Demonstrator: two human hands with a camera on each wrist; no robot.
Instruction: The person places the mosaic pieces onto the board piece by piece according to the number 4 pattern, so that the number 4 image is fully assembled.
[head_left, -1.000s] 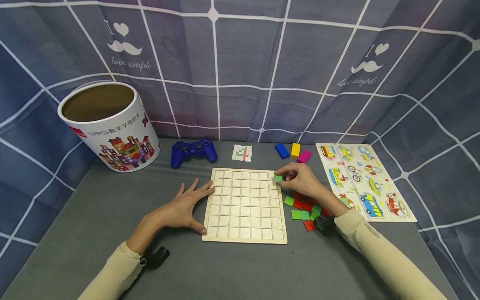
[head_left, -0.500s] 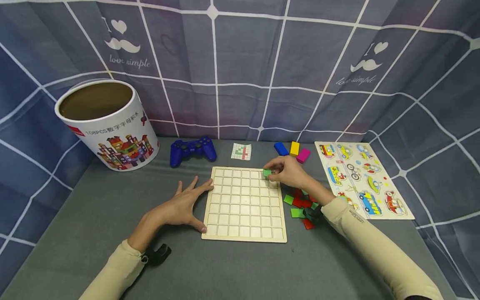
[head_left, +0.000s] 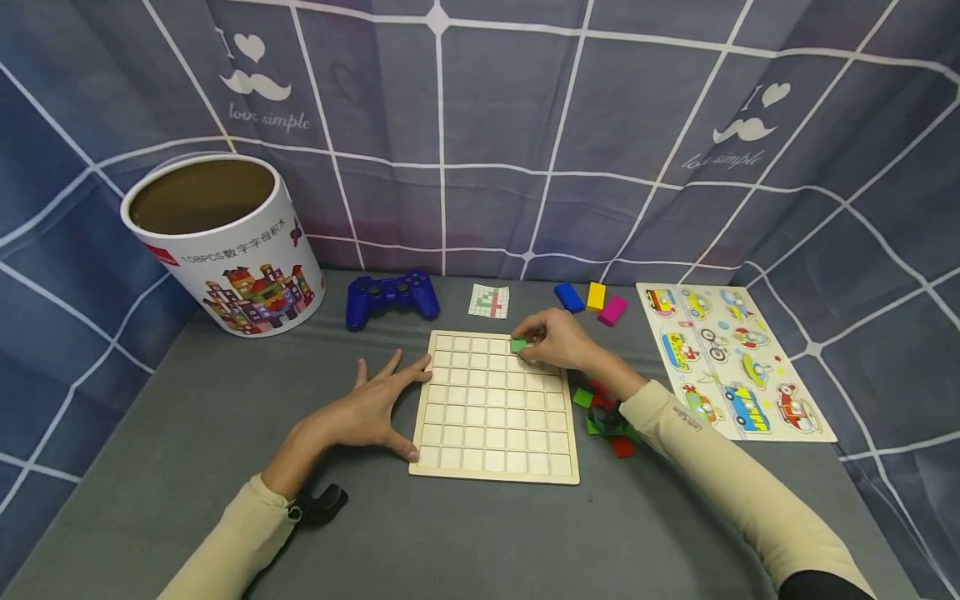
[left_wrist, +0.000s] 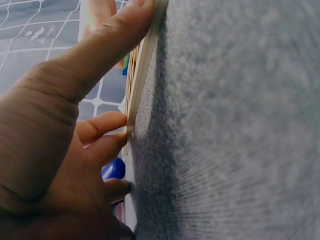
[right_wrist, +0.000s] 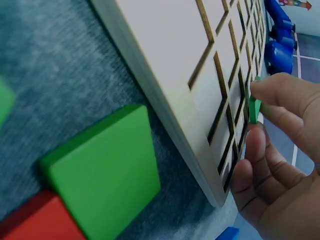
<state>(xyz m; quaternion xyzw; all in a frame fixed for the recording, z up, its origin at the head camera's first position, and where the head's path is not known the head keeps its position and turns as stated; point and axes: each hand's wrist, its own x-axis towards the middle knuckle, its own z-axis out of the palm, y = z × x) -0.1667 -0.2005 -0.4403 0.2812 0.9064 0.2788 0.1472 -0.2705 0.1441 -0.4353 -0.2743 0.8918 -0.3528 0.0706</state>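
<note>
A pale wooden grid board point(head_left: 483, 415) lies flat on the grey table, its square cells bare in the head view. Along its left edge, my left hand point(head_left: 369, 410) rests with fingers spread, thumb and fingertips touching the rim. My right hand point(head_left: 561, 340) pinches a green square tile point(head_left: 517, 345) over the top row, right of the middle; the right wrist view shows that tile point(right_wrist: 254, 102) between thumb and finger, close over the cells. Right of the board lie loose green tiles point(head_left: 582, 398) and red tiles point(head_left: 622, 447), partly hidden by the right wrist.
Behind the board lie a small printed grid card point(head_left: 489, 301), a blue game controller point(head_left: 392, 298), and blue point(head_left: 568, 297), yellow point(head_left: 596, 297) and magenta blocks point(head_left: 612, 311). A big white bucket point(head_left: 225, 250) stands back left. A vehicle picture board point(head_left: 731, 367) lies at right.
My right hand has carried the green tile leftward along the board's top row, from the right corner toward the middle. The left hand has stayed at the board's left edge.
</note>
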